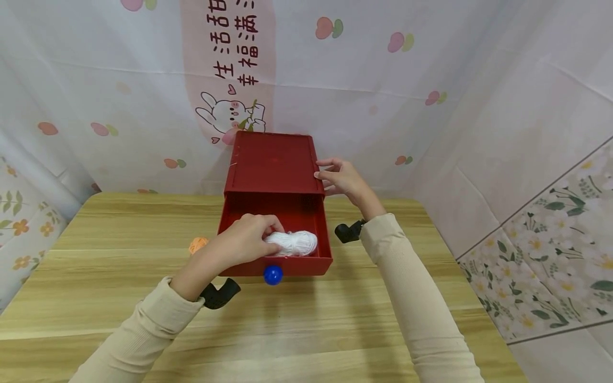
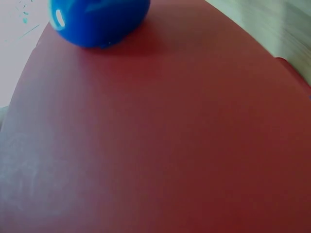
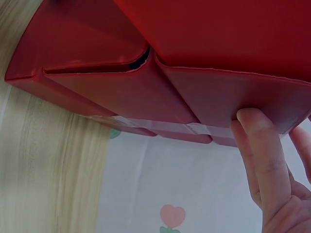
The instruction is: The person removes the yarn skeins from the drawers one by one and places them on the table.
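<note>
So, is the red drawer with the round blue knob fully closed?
No, the red drawer stands pulled out, with a white yarn skein visible inside.

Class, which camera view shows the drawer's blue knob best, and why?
The head view: it shows the whole blue knob on the drawer front. The left wrist view shows it larger but cut off by the frame's top edge; the right wrist view shows none of it.

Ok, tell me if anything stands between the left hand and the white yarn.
Nothing visible does. In the head view, the left hand reaches over the red drawer's front and directly grips the white yarn at its left end.
</note>
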`<state>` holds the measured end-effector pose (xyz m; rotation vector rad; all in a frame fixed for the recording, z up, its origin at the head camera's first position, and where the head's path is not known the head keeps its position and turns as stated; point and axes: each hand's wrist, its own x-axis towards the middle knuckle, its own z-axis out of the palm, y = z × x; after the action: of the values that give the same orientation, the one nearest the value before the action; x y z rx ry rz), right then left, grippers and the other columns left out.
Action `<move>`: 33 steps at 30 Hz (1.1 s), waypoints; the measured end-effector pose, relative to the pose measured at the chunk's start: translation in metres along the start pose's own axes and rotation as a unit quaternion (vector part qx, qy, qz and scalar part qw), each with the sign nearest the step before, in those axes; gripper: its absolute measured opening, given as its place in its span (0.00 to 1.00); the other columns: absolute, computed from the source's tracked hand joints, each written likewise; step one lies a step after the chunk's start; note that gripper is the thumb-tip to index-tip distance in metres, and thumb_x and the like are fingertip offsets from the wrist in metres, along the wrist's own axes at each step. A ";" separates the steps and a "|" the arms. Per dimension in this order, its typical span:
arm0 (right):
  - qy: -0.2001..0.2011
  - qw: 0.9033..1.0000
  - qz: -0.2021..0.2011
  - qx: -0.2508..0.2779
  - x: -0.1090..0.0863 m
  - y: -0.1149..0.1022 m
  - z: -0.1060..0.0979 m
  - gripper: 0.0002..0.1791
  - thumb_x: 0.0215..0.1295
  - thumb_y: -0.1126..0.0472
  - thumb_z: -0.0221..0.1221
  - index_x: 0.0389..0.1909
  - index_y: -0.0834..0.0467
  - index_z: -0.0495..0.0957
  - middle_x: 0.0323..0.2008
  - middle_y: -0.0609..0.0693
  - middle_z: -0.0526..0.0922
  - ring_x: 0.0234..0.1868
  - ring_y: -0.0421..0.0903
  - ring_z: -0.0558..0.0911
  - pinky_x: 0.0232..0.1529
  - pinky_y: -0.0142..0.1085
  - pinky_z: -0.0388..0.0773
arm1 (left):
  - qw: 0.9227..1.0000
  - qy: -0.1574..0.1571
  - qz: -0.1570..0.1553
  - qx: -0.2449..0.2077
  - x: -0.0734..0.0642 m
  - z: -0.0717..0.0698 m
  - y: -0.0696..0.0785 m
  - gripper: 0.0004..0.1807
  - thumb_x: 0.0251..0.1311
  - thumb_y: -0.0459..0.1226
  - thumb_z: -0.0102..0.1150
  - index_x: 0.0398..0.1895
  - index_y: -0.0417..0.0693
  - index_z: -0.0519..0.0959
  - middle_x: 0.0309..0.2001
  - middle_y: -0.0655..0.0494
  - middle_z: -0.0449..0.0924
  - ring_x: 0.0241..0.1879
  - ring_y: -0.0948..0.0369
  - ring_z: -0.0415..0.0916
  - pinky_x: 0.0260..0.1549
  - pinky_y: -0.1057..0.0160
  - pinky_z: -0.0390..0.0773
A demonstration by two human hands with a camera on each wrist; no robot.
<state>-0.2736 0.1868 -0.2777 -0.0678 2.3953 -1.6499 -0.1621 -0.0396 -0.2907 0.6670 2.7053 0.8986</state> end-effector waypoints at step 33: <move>0.002 1.000 0.000 0.000 -0.001 0.000 0.000 0.25 0.66 0.62 0.54 0.63 0.57 0.65 0.53 0.59 0.71 0.34 0.45 0.80 0.36 0.37 0.82 | 0.942 0.224 -0.056 -0.243 -0.079 -0.055 -0.093 0.11 0.62 0.40 0.57 0.47 0.58 0.73 0.36 0.79 0.77 0.34 0.75 0.76 0.30 0.74 0.78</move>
<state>-0.2731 0.1875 -0.2775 -0.0636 2.3993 -1.6514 -0.1441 -0.1717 -0.2995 0.2160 2.6591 1.7825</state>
